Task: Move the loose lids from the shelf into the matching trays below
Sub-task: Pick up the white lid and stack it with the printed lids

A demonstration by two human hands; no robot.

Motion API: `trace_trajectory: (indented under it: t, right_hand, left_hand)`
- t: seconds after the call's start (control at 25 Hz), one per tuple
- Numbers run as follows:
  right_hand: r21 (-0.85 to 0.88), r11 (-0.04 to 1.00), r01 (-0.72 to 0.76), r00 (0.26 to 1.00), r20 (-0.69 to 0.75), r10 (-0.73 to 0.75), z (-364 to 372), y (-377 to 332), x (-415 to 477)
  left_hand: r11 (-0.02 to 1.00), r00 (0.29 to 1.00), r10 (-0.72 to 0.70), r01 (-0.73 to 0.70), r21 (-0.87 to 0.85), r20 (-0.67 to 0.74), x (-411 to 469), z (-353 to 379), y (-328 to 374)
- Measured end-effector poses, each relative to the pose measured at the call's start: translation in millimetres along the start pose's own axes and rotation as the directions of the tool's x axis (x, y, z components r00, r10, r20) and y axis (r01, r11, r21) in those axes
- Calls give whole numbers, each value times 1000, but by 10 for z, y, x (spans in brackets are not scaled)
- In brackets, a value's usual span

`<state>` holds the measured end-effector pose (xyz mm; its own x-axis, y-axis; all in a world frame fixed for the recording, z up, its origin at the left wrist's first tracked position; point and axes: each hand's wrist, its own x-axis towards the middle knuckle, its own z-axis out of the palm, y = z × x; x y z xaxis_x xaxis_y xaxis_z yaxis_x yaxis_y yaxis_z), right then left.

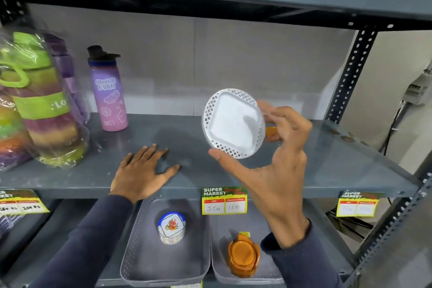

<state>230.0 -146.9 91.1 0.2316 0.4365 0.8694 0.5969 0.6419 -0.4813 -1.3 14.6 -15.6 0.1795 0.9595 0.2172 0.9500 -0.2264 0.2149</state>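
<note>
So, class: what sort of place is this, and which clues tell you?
Most likely a shop. Printed "Super Market" price tags hang on the grey metal shelf, wrapped bottles stand on display, and trays below hold stock.

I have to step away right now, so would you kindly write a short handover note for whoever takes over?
Right hand: pinches the white lattice lid, tilted above the shelf.
Left hand: flat on the shelf, empty.
An orange lid lies on the shelf behind the white one.
Left tray holds a floral stack; right tray holds an orange stack.
Left: tray the white lid, then the orange one.
</note>
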Motion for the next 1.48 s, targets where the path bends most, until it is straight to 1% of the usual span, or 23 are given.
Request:
trace_trajectory:
  t: [0.04, 0.08, 0.12, 0.16, 0.2, 0.24, 0.28, 0.36, 0.4, 0.52, 0.6, 0.68, 0.76, 0.84, 0.88, 1.0, 1.16, 1.24, 1.28, 1.48]
  right_hand:
    - [107, 988, -108, 994, 16, 107, 46, 2, -31]
    - [278, 927, -253, 967, 64, 245, 97, 10, -69]
    - [484, 762, -430, 901, 183, 393, 147, -1, -106]
    - [632, 489, -602, 788, 370, 492, 197, -31, -124]
    - [664, 206, -718, 659, 556, 506, 237, -46, -142]
    - [646, -4, -763, 568, 674, 473, 274, -34, -162]
    - [630, -123, -767, 524, 725, 446, 303, -15, -173]
    - [613, -226, -757, 491, 762, 422, 369, 7, -202]
    - [608, -257, -751, 485, 772, 412, 391, 24, -225]
    - [574, -293, -765, 449, 800, 397, 444, 107, -441]
    - [526, -324, -786, 399, 833, 384, 448, 181, -686]
    - [434, -350, -830, 308, 880, 360, 443, 282, -977]
    - [314, -345, -884, 178, 910, 374, 467, 407, -1300]
    - [204, -356, -912, 40, 908, 417, 528, 563, -1596]
    - [161, -367, -916, -17, 900, 436, 582, 664, -1734]
    - [83, -393, -916, -137, 856, 498, 853, 1043, -2124]
    - [-12, -365, -931, -265, 709, 653, 1369, 1533, -2460]
    - [-39, -366, -930, -296, 667, 683, 1583, 1703, -2524]
    - [-36, -363, -931, -296, 656, 694, 1670, 1780, -2541]
    - [15, -312, -950, -228, 650, 725, 1900, 2026, -2666]
  left_hand:
    - [1000, 1000, -2, 2, 0, 0, 0, -1, -2]
    - [1000, 1000, -4, 4, 0, 1, -1, -1, -1]
    - [1000, 1000, -7, 7, -1, 1, -4, -1, 3]
    - [1000, 1000, -8, 8, -1, 0, -7, -4, 9]
    - [1000, 1000, -8, 8, -2, 0, -9, -13, 14]
    - [1000, 1000, -10, 10, -5, 4, -14, -27, 23]
    - [1000, 1000, -12, 12, -7, 12, -22, -44, 35]
    - [1000, 1000, -19, 19, -8, 21, -46, -70, 54]
    - [1000, 1000, -16, 16, -8, 18, -53, -85, 74]
    - [1000, 1000, -6, 6, -2, 24, -64, -109, 75]
    - [1000, 999, 4, -4, -4, 51, -60, -110, 53]
    - [1000, 999, 10, -9, -11, 45, -48, -91, 37]
    - [1000, 1000, -8, 8, -14, 15, -27, -58, 27]
    - [1000, 1000, -18, 18, -18, -3, -9, -22, 15]
    - [1000, 1000, -18, 18, -20, -7, -4, -15, 12]
    - [1000, 1000, -14, 13, -28, -18, 4, -5, -8]
    - [999, 1000, -15, 14, -35, -23, 17, -15, -10]
    - [999, 999, -17, 16, -39, -33, 15, -17, -12]
    - [999, 999, -19, 17, -40, -38, 14, -15, -13]
    - [999, 999, -21, 19, -44, -46, 8, -13, -9]
